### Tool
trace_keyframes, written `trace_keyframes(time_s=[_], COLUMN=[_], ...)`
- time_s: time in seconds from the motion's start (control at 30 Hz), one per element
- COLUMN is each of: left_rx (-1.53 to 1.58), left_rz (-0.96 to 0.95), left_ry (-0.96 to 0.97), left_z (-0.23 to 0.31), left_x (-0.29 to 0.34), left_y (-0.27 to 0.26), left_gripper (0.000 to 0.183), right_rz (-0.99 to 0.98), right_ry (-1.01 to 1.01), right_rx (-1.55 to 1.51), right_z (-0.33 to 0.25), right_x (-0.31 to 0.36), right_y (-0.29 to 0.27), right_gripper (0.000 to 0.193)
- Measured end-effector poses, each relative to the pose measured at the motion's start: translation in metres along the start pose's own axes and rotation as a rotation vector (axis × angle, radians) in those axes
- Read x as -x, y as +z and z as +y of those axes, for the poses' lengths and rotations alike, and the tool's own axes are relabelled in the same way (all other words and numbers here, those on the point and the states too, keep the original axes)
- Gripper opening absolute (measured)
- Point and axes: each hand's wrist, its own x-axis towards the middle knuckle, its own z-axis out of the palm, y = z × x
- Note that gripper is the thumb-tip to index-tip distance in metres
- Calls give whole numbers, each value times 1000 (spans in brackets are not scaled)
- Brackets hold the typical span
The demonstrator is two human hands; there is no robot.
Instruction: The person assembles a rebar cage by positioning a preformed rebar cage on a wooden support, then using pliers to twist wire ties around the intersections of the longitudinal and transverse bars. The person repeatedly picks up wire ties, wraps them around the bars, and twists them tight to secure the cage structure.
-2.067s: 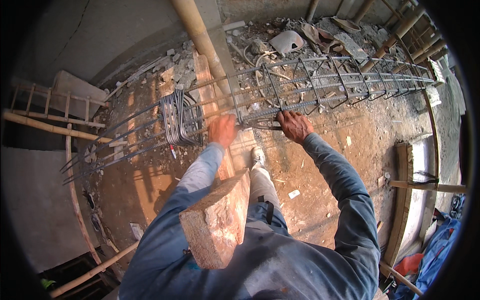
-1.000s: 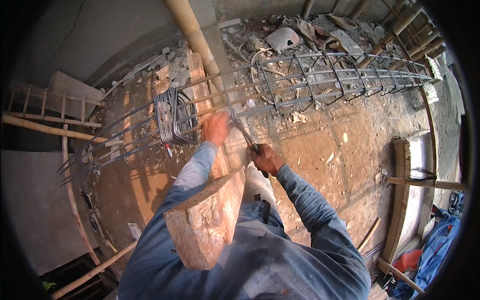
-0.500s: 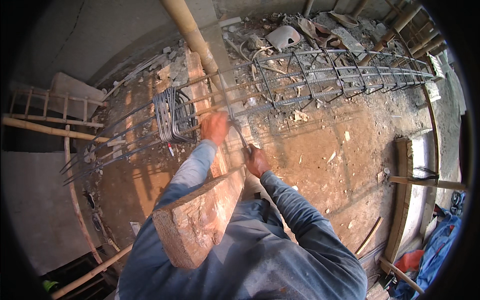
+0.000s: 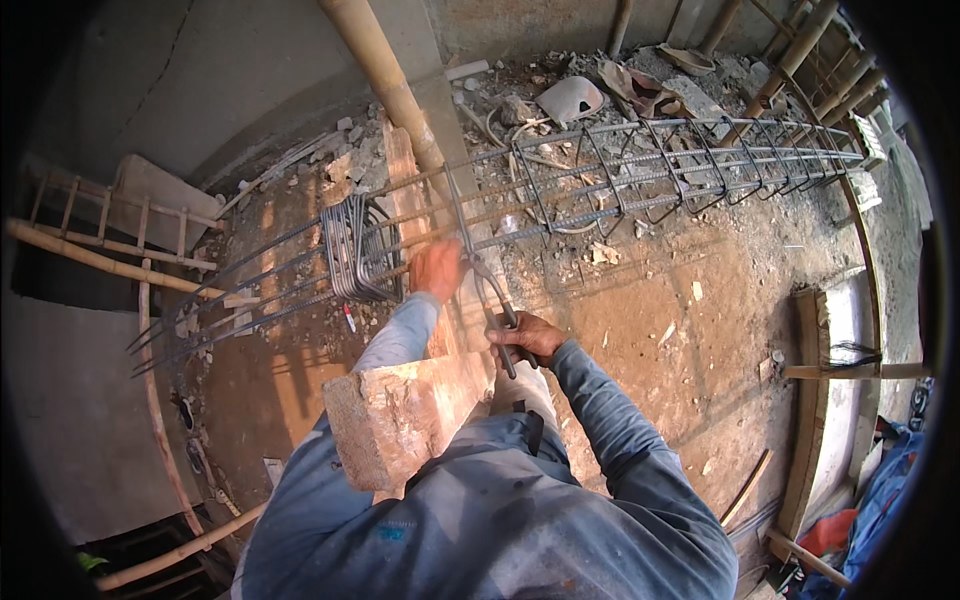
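A pair of pincers (image 4: 482, 285) with dark handles is in my right hand (image 4: 532, 338), its handles spread apart. The jaws point away from me, up to a steel stirrup (image 4: 458, 205) that crosses the long rebars. Close to the jaws, my left hand (image 4: 437, 268) is closed at the near rebars; what its fingers grip is hidden. The rebars run left to right, with several stirrups fixed along the cage (image 4: 650, 175) on the right. A bundle of loose stirrups (image 4: 347, 248) hangs on the bars left of my left hand.
A thick wooden beam (image 4: 400, 415) juts toward my body under the work. Behind the bars a bamboo pole (image 4: 385, 70) leans. Rubble and a broken pale bucket piece (image 4: 570, 100) lie by the wall. A red-and-white marker (image 4: 349, 318) is on the dirt floor; a blue tarp (image 4: 885, 500) lies lower right.
The handles of the pincers have come apart in my right hand, which sits slightly lower and further right. My left hand stays by the stirrup crossing. The whole view has shifted slightly.
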Motion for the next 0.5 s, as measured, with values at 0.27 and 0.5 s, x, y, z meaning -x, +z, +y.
trace_keyframes(time_s=[0.27, 0.5], left_rx=[4, 5], left_rz=[-3, -107], left_ry=[9, -29], left_z=[-3, 1], left_x=[2, -2], left_y=[5, -3], left_gripper=[38, 40], right_rz=[817, 860], right_ry=[-407, -348], right_rx=[1311, 1360], right_z=[15, 21], right_x=[23, 12], right_y=[38, 48], right_gripper=[70, 72])
